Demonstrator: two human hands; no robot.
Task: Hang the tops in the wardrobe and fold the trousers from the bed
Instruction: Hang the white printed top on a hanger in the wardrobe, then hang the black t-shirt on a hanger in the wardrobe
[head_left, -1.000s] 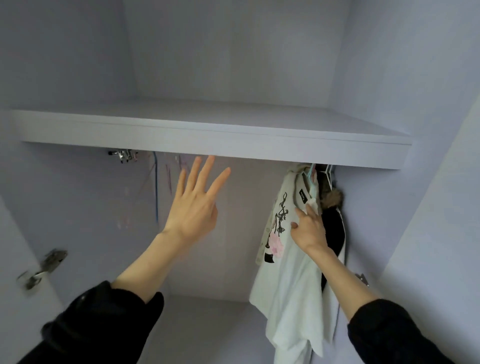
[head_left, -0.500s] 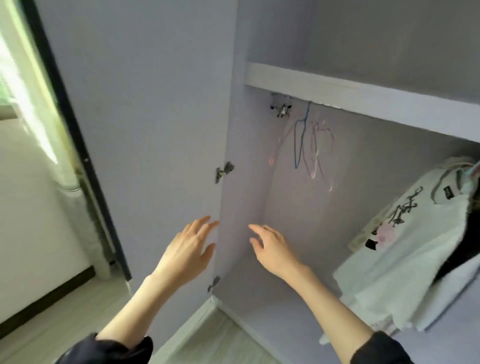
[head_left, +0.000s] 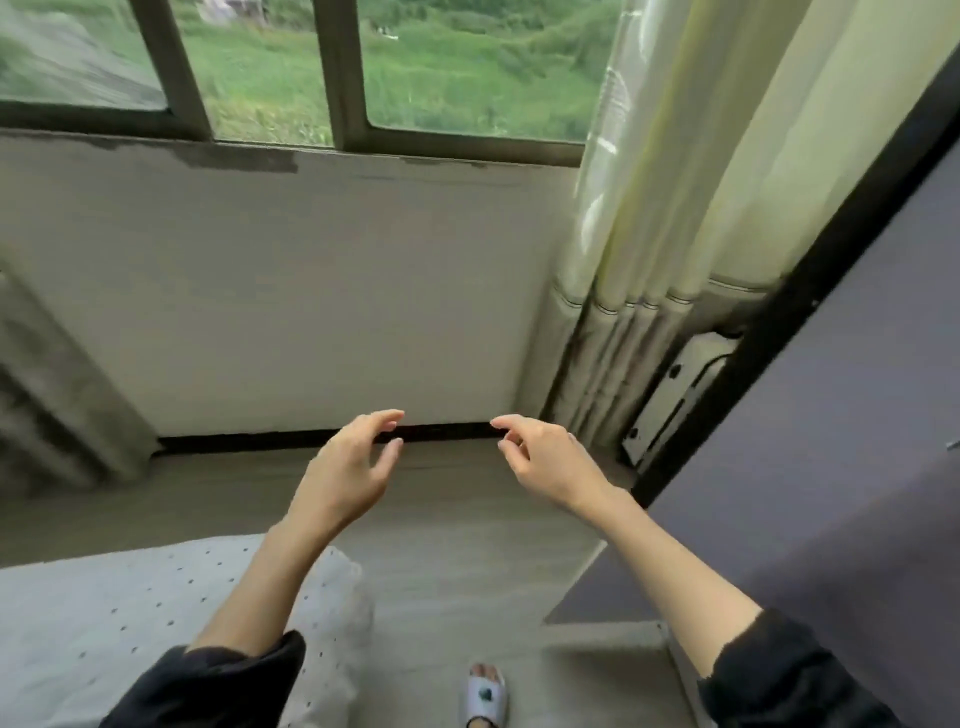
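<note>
Moved: view swings from wardrobe to window (head_left: 291, 67); white top hung.
Hands: left hand (head_left: 345, 470), right hand (head_left: 550, 462) loosely curled, empty.
Left: bed (head_left: 104, 623), 7 o'clock, next garment.

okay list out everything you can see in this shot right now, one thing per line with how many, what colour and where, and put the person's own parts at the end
window: one, dark frame, greenery outside, across the top
wall: one, off-white, below the window
skirting: one strip, black, where wall meets floor
curtain: one, pale cream, hanging upper right
second curtain: one, grey, blurred, left edge
wardrobe door: one, lilac-grey with black edge, right side
floor: one, grey-brown wood look, centre
bed: one, white cover with small dark dots, lower left
slipper: one, white, on a foot, bottom centre
sleeves: two, black, bottom corners
left hand: one, empty, fingers loosely curled, centre
right hand: one, empty, fingers loosely curled, right of centre
</note>
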